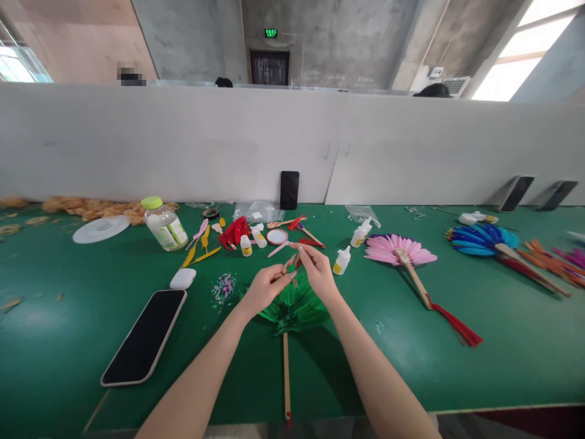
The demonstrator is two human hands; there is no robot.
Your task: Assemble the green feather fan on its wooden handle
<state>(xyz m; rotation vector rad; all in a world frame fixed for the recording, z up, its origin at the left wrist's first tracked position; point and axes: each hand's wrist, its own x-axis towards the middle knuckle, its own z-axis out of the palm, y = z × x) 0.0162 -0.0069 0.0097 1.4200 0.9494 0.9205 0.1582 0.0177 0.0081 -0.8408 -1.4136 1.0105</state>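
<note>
Forearms point(205, 360) above green table point(411, 366), partition point(183, 146) behind.

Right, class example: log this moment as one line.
left hand: at green fan; right hand: near left; anything held: unclear; pink fan: lying rightward

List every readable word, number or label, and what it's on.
"EXIT": green sign above the door; the characters over it are too blurred to read.
Jar label: too small to read.
White bottles, yellow labels: too small.
Wall writing: too faint.
</note>
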